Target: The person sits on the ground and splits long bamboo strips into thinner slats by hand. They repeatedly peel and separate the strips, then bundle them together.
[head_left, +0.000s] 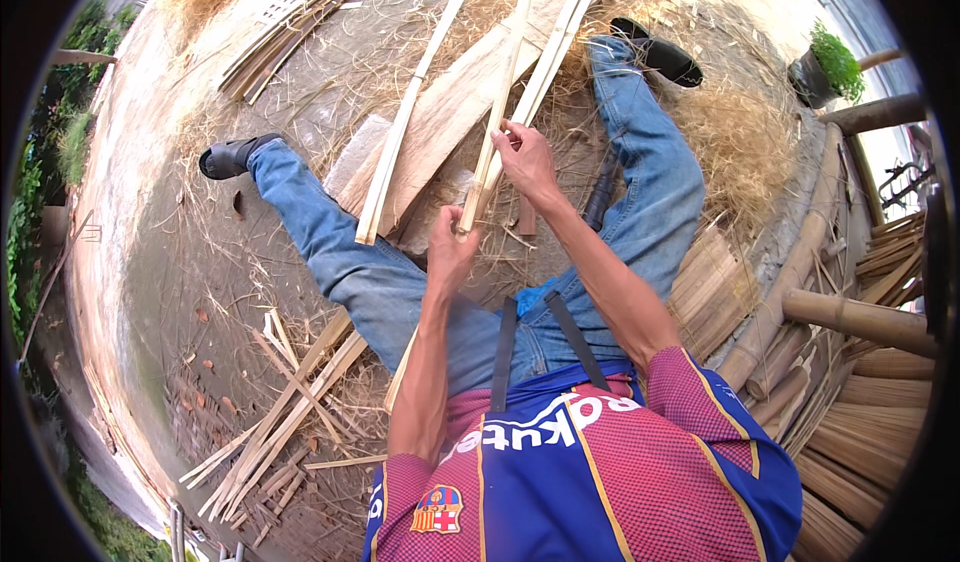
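I sit with my legs spread and both hands in front of my lap, on one pale split bamboo strip (512,57). Its near end is pinched by my left hand (453,250). Farther up, my right hand (527,167) grips the same strip between thumb and fingers. The strip slants away from me over a wide wooden board (455,112). More pale strips (408,112) lie on the board to the left of my hands. Another bundle of strips (562,47) lies just right of the held one, partly behind my right hand.
Fine shavings (735,147) heap beside my right leg. Loose strips (290,412) lie at my lower left, and a stack of slats (290,37) at the far left. Bamboo poles (850,322) and bundled sticks (870,412) line the right side. A potted plant (835,62) stands at far right.
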Demonstrator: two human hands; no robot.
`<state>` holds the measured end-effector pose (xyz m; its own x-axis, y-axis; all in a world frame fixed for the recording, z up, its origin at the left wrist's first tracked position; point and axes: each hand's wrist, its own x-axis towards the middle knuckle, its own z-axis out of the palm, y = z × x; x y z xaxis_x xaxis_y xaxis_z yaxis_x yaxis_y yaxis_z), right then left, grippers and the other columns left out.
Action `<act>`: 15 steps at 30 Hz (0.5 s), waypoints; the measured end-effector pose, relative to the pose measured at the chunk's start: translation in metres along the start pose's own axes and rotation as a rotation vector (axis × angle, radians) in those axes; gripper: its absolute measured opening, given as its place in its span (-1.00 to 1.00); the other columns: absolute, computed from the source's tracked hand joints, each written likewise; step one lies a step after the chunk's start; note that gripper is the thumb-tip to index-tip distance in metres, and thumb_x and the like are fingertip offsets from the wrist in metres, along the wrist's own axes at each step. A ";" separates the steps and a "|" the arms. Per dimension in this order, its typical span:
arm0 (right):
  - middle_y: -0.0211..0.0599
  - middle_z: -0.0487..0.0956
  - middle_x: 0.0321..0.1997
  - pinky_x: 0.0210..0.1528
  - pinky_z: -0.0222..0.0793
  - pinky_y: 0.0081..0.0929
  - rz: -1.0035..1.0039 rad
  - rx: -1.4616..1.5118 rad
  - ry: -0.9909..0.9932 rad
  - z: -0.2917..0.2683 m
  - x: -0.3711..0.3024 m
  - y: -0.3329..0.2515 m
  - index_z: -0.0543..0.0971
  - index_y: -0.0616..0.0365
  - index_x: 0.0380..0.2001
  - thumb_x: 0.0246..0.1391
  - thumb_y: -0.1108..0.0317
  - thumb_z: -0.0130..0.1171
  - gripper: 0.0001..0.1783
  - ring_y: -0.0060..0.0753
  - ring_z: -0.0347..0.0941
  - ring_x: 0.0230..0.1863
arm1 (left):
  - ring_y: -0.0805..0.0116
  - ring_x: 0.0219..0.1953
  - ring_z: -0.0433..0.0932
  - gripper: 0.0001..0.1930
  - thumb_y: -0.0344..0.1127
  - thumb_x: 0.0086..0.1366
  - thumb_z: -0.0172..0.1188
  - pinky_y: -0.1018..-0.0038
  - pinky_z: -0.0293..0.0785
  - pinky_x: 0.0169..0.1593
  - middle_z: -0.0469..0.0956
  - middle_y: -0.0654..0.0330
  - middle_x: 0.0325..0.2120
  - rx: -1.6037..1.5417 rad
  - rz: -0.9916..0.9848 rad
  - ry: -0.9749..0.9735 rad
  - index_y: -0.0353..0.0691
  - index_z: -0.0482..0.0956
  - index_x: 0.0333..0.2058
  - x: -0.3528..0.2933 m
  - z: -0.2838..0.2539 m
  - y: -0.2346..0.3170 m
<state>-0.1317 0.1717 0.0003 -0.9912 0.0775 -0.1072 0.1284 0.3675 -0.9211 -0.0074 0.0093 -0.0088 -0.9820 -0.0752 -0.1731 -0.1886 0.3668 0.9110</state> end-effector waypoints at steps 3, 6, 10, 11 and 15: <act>-0.05 0.54 -0.19 -0.08 0.46 -0.30 0.054 0.082 0.077 0.020 -0.059 0.009 0.53 0.33 -0.06 0.18 0.20 0.21 -0.59 -0.20 0.55 -0.16 | 0.22 -0.25 0.57 -0.74 -0.39 0.19 0.26 0.30 0.47 -0.14 0.59 -0.01 -0.32 -0.011 -0.027 0.008 -0.31 0.46 -0.17 0.002 -0.005 -0.004; -0.05 0.53 -0.18 -0.08 0.51 -0.29 -0.052 0.153 -0.072 0.030 -0.110 0.022 0.50 0.35 -0.08 0.16 0.33 0.21 -0.65 -0.20 0.56 -0.17 | 0.21 -0.24 0.57 -0.74 -0.38 0.21 0.28 0.31 0.47 -0.12 0.59 -0.02 -0.32 -0.050 0.001 0.028 -0.32 0.46 -0.17 0.002 0.001 0.003; -0.15 0.57 -0.20 -0.11 0.56 -0.41 -0.083 0.185 -0.019 0.034 -0.124 0.022 0.53 0.33 -0.07 0.16 0.43 0.23 -0.71 -0.34 0.60 -0.19 | 0.16 -0.21 0.57 -0.72 -0.34 0.23 0.29 0.28 0.48 -0.10 0.58 -0.03 -0.29 -0.019 0.051 0.027 -0.34 0.47 -0.17 0.001 0.001 -0.003; -0.20 0.60 -0.22 -0.11 0.57 -0.46 -0.088 0.184 -0.006 0.033 -0.125 0.021 0.54 0.31 -0.07 0.16 0.45 0.23 -0.72 -0.41 0.61 -0.18 | 0.15 -0.20 0.57 -0.72 -0.33 0.23 0.30 0.28 0.48 -0.10 0.57 -0.04 -0.28 -0.011 0.070 0.032 -0.34 0.47 -0.17 0.001 0.002 -0.005; -0.06 0.57 -0.22 -0.15 0.52 -0.31 -0.096 0.172 -0.044 0.032 -0.126 0.023 0.58 0.33 -0.16 0.15 0.42 0.26 -0.76 -0.19 0.58 -0.29 | 0.11 -0.19 0.57 -0.70 -0.33 0.23 0.30 0.26 0.48 -0.09 0.55 -0.03 -0.27 -0.013 0.101 0.040 -0.35 0.46 -0.15 0.003 0.003 -0.013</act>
<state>-0.0045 0.1407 -0.0194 -0.9996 0.0081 -0.0281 0.0292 0.2072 -0.9779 -0.0078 0.0070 -0.0223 -0.9950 -0.0756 -0.0654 -0.0885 0.3621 0.9279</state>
